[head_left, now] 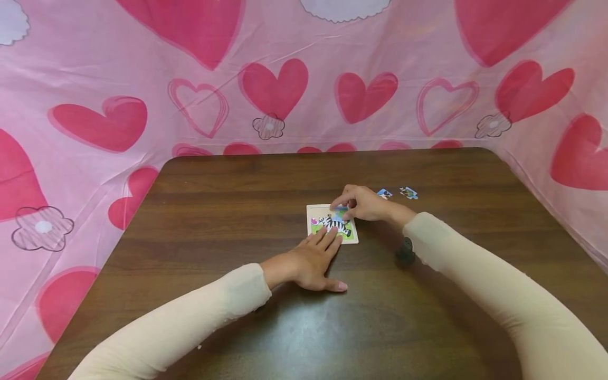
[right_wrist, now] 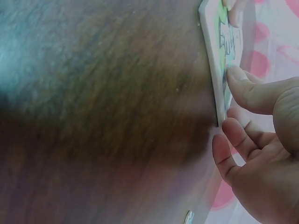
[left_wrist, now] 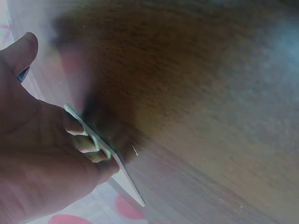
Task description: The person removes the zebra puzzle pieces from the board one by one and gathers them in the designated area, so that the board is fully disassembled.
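Note:
A small square jigsaw puzzle with a pale frame and a zebra picture lies on the brown table. My left hand rests palm down, its straight fingers over the puzzle's near edge and the thumb out to the right on the table. At the far right part of the puzzle, my right hand has thumb and index finger around a blue-green puzzle piece, low against the board. In the right wrist view the thumb touches the picture side; the piece itself is mostly hidden there.
Two loose puzzle pieces, one blue and white and one mixed in colour, lie beyond my right hand. The wooden table ends at a pink cloth with hearts. A dark round device sits at my right wrist.

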`<state>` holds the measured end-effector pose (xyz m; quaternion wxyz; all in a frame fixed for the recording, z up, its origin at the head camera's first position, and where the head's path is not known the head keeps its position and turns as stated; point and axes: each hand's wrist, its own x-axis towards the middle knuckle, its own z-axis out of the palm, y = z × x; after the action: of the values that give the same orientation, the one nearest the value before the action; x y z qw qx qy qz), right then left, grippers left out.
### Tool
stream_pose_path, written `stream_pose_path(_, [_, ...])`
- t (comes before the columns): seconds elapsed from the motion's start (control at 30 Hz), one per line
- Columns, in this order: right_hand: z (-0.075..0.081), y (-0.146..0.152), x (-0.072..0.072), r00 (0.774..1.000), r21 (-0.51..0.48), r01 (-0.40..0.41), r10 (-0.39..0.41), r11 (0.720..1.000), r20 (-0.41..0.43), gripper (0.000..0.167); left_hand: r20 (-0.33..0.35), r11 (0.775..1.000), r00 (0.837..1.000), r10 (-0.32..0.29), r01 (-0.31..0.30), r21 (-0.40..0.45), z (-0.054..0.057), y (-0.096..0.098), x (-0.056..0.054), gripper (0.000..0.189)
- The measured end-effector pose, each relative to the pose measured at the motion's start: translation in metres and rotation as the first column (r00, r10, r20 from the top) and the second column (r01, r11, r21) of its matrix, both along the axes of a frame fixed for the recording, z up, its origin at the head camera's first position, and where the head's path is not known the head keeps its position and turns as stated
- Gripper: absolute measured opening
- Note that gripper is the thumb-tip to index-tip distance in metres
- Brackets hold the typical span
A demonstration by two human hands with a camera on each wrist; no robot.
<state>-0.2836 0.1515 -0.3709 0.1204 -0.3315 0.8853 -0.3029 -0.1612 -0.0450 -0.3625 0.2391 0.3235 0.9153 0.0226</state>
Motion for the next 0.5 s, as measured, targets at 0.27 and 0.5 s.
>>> stream_pose_path(0.27, [-0.0063,-0.0014,-0.0007,0.999,-0.001,0.022,-0.022,1.0,-0.031,0.019,-0.014,1.0,1.0,-0.004,0.004,-0.01,-0.0019,0.0003,0.0004,0.103])
stream_pose_path(0.5, [-0.0067,-0.0022,0.0009,0.998,-0.006,0.012,-0.013,1.0,-0.058,0.018,-0.021,1.0,1.0,-0.005,0.005,-0.006,-0.002,0.0003,0.0008,0.103])
